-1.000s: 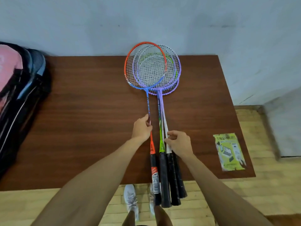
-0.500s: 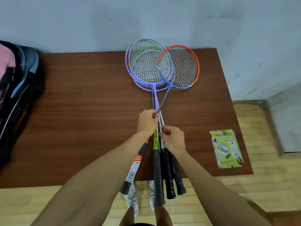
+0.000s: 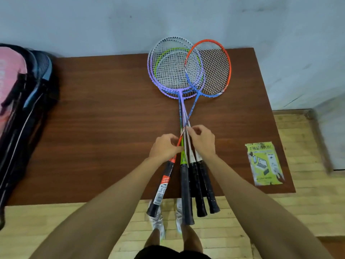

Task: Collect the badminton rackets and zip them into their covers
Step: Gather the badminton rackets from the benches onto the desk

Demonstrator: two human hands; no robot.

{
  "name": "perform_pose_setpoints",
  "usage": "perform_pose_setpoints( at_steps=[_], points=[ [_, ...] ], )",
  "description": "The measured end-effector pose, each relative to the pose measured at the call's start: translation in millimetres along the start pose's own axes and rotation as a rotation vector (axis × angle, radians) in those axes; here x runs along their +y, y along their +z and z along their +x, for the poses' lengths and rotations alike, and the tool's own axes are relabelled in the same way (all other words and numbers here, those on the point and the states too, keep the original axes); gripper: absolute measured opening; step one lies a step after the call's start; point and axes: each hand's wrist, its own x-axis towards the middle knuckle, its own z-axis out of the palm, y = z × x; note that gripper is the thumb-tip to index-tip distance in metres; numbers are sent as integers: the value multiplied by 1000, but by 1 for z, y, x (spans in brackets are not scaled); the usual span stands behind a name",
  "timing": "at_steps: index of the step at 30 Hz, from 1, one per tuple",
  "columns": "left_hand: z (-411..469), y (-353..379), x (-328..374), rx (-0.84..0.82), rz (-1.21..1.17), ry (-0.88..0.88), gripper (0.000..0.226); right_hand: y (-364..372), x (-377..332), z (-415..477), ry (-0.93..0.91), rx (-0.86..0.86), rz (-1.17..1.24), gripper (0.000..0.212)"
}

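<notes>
Several badminton rackets lie stacked on the brown table (image 3: 97, 128), heads toward the wall, black grips hanging over the front edge. The purple rackets (image 3: 173, 71) and a green one overlap in a pile. The orange-and-blue racket (image 3: 214, 68) lies across them, head to the right, its labelled handle angled left. My left hand (image 3: 164, 148) pinches the orange racket's shaft just above its handle. My right hand (image 3: 202, 141) pinches the white shafts of the stacked rackets. The black and pink racket cover bag (image 3: 20, 113) lies at the table's left end.
A yellow-green leaflet (image 3: 264, 163) lies near the table's front right corner. A grey wall runs directly behind the table. Wooden floor and my white shoes (image 3: 157, 219) show below the table's front edge.
The orange racket's head swung from the left of the pile to the right, its handle going left. My right hand moved up the shafts. The view came closer.
</notes>
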Motion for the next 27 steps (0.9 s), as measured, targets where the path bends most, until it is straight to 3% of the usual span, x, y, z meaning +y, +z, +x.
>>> perform_pose_setpoints(
  at_steps=[3, 9, 14, 27],
  points=[
    [-8, -3, -10, -51, 48, -9, 22, 0, -14, 14, 20, -42, 7, 32],
    [-12, -3, -10, -121, -11, 9, 5, 4, -23, 31, 45, -24, -50, 24],
    [-17, -7, 4, -155, -132, 27, 15, 3, -41, 34, -3, -23, -32, 21],
    [-23, -3, -21, -179, -284, -45, 12, 37, -53, 31, -85, -139, -143, 18]
  ],
)
